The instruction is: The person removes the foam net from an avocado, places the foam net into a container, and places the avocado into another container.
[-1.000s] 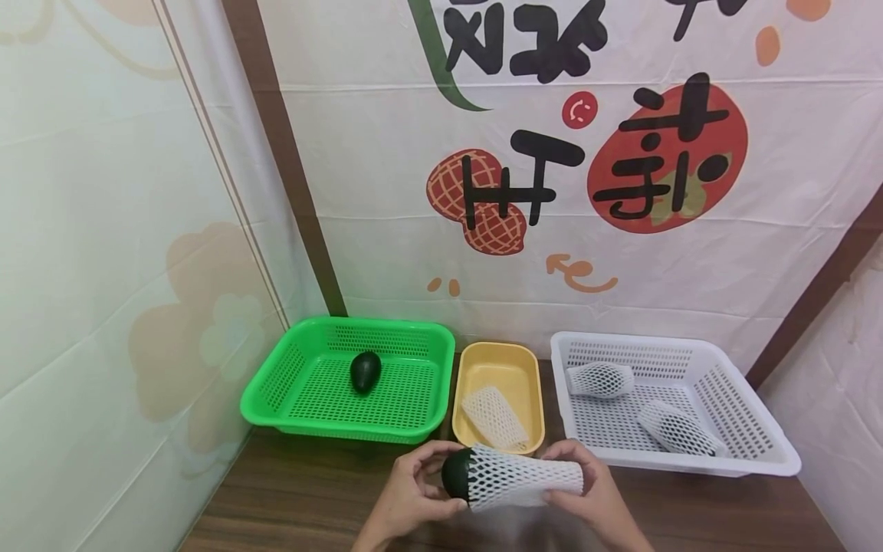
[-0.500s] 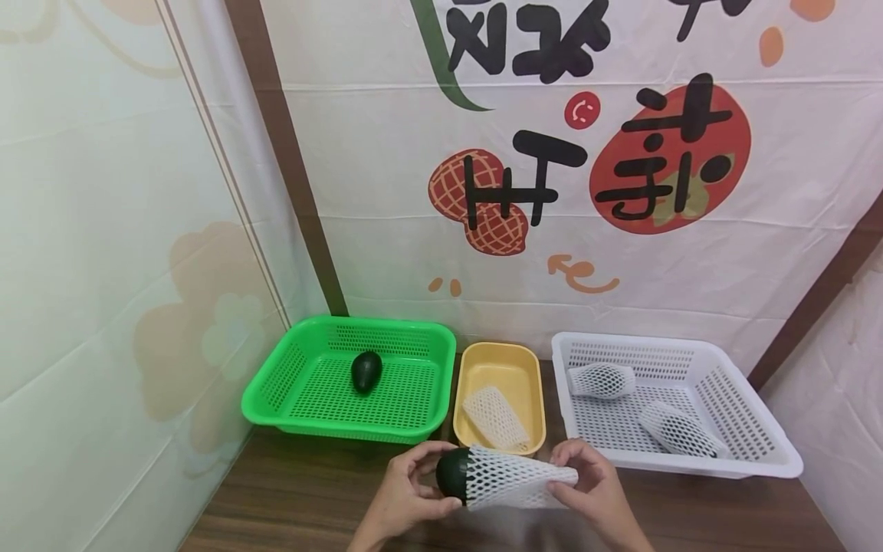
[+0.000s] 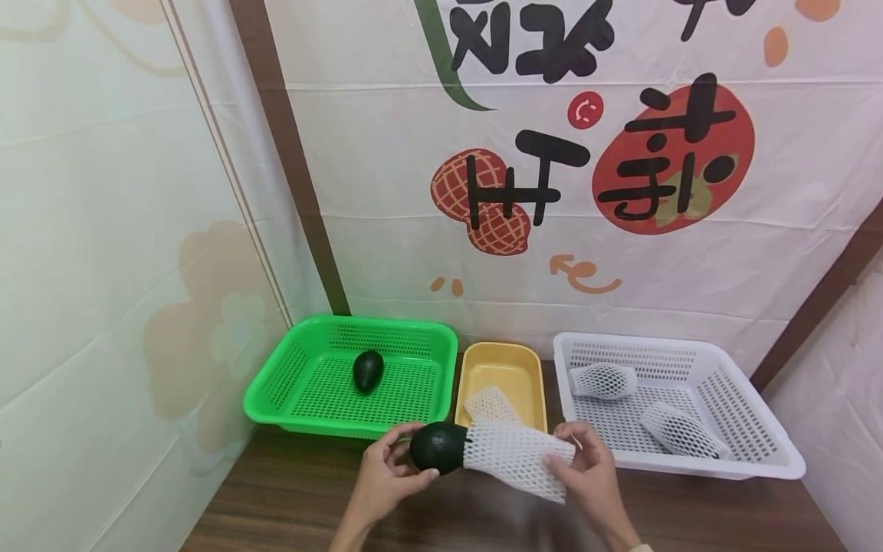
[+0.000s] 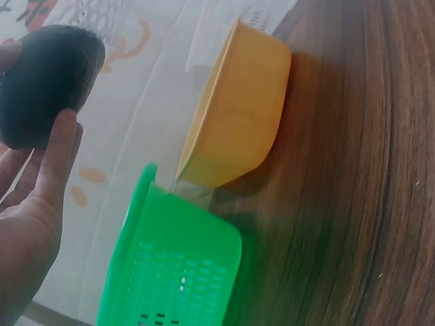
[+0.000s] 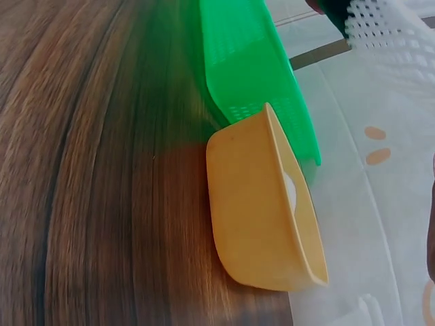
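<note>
My left hand point(image 3: 388, 477) grips a dark green avocado point(image 3: 438, 448) by its bare, rounded end, fingers behind it and thumb in front. The avocado's other end sits in the mouth of a white foam net sleeve point(image 3: 513, 454). At the sleeve's far end, the thumb and fingers of my right hand point(image 3: 592, 474) pinch the mesh, whose lower edge hangs loose. Both are held in the air before a yellow tray point(image 3: 534, 376). The left wrist view shows the avocado point(image 4: 47, 85) close up; the right wrist view catches part of the sleeve point(image 5: 391, 34).
A second avocado point(image 3: 369, 371) lies in a green basket point(image 3: 331, 426) at the left. Another net sleeve point(image 3: 491, 402) is in the yellow tray, partly covered. The white basket point(image 3: 697, 464) at the right holds two netted pieces point(image 3: 603, 381). A printed cloth point(image 3: 386, 245) hangs behind.
My left hand has moved left and slightly up with the avocado, so more of it shows outside the sleeve. The right hand still pinches the sleeve, whose end has spread and drooped.
</note>
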Motion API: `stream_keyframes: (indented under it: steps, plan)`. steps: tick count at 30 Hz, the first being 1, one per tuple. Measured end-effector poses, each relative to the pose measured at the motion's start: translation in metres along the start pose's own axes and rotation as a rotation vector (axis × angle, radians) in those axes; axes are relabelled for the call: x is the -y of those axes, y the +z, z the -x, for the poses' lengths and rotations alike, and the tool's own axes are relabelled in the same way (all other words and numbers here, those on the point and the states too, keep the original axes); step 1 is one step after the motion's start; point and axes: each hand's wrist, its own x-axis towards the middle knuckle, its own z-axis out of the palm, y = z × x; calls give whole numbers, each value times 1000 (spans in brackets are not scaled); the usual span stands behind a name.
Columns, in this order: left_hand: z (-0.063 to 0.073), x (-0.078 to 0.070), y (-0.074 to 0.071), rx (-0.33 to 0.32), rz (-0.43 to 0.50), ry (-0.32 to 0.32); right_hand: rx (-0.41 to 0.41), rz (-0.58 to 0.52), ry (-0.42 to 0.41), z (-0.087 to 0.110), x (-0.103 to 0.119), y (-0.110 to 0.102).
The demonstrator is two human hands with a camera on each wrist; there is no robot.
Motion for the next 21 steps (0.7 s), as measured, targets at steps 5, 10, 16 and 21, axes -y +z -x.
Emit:
stream_keyframes:
  steps: [5, 10, 16, 21]
  plan:
    - [-6, 4, -6, -105, -46, 15, -81, -53, -61, -7, -9, 7]
    - [-12, 10, -13, -174, -74, 36, -97, -148, -127, -14, -21, 13]
    - [-20, 13, -23, -223, -122, 44, -171, -142, -111, -17, -32, 19]
    - [-26, 10, -29, -233, -156, 31, -216, -83, -81, -17, -39, 21]
